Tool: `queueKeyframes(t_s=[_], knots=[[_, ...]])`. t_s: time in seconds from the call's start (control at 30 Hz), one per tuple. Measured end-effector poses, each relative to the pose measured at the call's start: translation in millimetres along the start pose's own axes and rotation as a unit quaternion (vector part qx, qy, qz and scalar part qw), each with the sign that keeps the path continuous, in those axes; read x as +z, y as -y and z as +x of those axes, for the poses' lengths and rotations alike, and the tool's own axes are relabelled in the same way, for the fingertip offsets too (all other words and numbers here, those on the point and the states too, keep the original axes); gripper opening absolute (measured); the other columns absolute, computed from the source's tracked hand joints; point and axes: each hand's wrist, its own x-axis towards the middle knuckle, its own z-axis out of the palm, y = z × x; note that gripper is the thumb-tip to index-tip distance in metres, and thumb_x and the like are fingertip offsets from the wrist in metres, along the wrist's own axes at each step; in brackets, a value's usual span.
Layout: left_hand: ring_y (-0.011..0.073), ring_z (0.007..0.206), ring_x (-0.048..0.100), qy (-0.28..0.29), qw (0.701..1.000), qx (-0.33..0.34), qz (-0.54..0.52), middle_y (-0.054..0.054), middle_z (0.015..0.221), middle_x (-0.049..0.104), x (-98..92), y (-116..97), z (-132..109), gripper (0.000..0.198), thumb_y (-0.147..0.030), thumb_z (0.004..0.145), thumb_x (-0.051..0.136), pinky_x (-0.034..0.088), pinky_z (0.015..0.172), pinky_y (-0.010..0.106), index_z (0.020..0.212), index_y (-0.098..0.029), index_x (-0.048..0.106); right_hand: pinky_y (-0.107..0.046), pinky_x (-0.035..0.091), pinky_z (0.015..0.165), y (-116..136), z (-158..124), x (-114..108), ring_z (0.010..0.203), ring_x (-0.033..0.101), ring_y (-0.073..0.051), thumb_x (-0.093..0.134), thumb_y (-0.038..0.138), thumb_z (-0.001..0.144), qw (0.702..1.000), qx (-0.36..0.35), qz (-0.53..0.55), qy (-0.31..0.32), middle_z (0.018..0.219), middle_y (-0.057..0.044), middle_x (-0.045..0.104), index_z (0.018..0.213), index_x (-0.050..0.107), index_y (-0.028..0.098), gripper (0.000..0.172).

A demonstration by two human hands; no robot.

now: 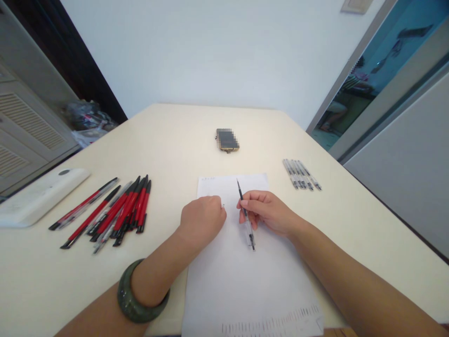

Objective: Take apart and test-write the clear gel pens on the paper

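My right hand [268, 210] pinches a clear-barrelled pen [249, 232] with a dark front part. Its thin tip points away from me, and its back end hangs toward me over a white sheet of paper [252, 281]. To the left, my left hand [201, 217] is closed in a fist above the same sheet. A tiny pale bit shows at its fingertips, too small to name. Rows of short pen strokes run along the sheet's near edge, with faint writing at its far left corner.
Several red-and-black and clear pens [119, 210] lie piled at left, beside a white rounded device [42, 196]. Several clear pens [300, 174] lie in a row at right. A dark phone-like object [228, 140] lies farther back. A person [351, 89] sits beyond the doorway.
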Motion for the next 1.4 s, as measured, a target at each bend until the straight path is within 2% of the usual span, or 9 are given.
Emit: queueKeyframes(t_s=[0.43,0.6,0.8,0.97,1.07,1.17,1.27,1.33,1.4], knots=[[0.0209,0.065,0.055,-0.009,1.0,0.01,-0.013,0.004,0.072,0.062,-4.0,1.0,-1.1,0.025,-0.036,0.075,0.038,0.033,0.051,0.028,0.07,-0.02,0.057,-0.018,0.033,0.04,1.4,-0.8,0.8,0.038,0.045,-0.005,0.05,0.032,0.074,1.0,-0.002,-0.009,-0.003,0.064,-0.003,0.062,0.072,0.053,0.014,0.018],[0.0164,0.06,0.052,-0.039,0.99,0.032,-0.13,0.002,0.064,0.059,-15.6,-3.0,-8.3,0.032,-0.036,0.08,0.034,0.031,0.051,0.026,0.065,-0.019,0.056,-0.019,0.035,0.04,0.9,-0.7,0.5,0.038,0.046,-0.005,0.049,0.032,0.075,1.0,-0.001,-0.011,0.0,0.064,-0.003,0.062,0.075,0.054,0.014,0.018],[0.0106,0.054,0.046,0.011,0.907,0.041,-0.419,-0.003,0.061,0.057,-22.2,-9.0,-11.9,0.027,-0.037,0.078,0.04,0.033,0.049,0.021,0.076,-0.021,0.061,-0.019,0.035,0.041,4.9,-4.4,1.7,0.04,0.046,-0.005,0.049,0.031,0.075,0.998,-0.01,-0.031,0.046,0.065,-0.003,0.061,0.075,0.054,0.013,0.019],[0.0066,0.043,0.032,0.017,0.871,0.001,-0.491,-0.006,0.047,0.042,-19.8,-12.8,-13.5,0.024,-0.038,0.071,0.05,0.024,0.039,0.019,0.067,-0.017,0.06,-0.018,0.034,0.041,7.7,-7.0,2.4,0.04,0.043,-0.005,0.049,0.03,0.076,0.996,-0.021,-0.055,0.074,0.062,-0.002,0.06,0.078,0.056,0.013,0.019],[0.0061,0.043,0.031,0.01,0.857,-0.011,-0.516,-0.006,0.048,0.042,-19.3,-12.6,-14.6,0.024,-0.039,0.069,0.053,0.024,0.039,0.019,0.066,-0.016,0.059,-0.019,0.034,0.041,9.0,-8.4,3.1,0.041,0.043,-0.004,0.05,0.032,0.075,0.995,-0.02,-0.061,0.073,0.064,-0.002,0.06,0.075,0.056,0.013,0.02],[0.0059,0.042,0.031,-0.032,0.839,-0.026,-0.542,-0.005,0.048,0.04,-22.6,-5.0,-11.1,0.025,-0.04,0.069,0.053,0.024,0.039,0.019,0.065,-0.015,0.057,-0.019,0.034,0.041,10.2,-9.5,3.6,0.042,0.043,-0.005,0.051,0.035,0.074,0.994,-0.008,-0.076,0.079,0.065,-0.003,0.06,0.072,0.054,0.013,0.022],[0.0058,0.043,0.032,-0.123,0.789,-0.047,-0.6,-0.006,0.048,0.038,-27.9,10.7,-1.5,0.023,-0.038,0.069,0.055,0.025,0.039,0.018,0.066,-0.016,0.055,-0.019,0.034,0.042,10.1,-9.2,2.5,0.042,0.042,-0.005,0.051,0.035,0.074,0.993,-0.002,-0.091,0.079,0.065,-0.003,0.06,0.074,0.055,0.013,0.023],[0.0053,0.042,0.03,-0.168,0.751,-0.054,-0.636,-0.006,0.047,0.035,-29.8,20.7,5.6,0.02,-0.036,0.068,0.056,0.025,0.04,0.018,0.068,-0.016,0.055,-0.019,0.033,0.041,8.9,-8.0,0.4,0.042,0.041,-0.005,0.051,0.034,0.074,0.994,-0.007,-0.091,0.052,0.063,-0.003,0.06,0.075,0.056,0.013,0.021],[0.0052,0.041,0.029,-0.169,0.744,-0.058,-0.644,-0.007,0.046,0.034,-29.0,25.8,10.1,0.02,-0.036,0.069,0.056,0.025,0.04,0.019,0.069,-0.016,0.055,-0.019,0.032,0.041,7.6,-6.2,-2.3,0.042,0.04,-0.005,0.051,0.033,0.073,0.997,-0.015,-0.081,-0.003,0.061,-0.002,0.059,0.074,0.057,0.014,0.02]])
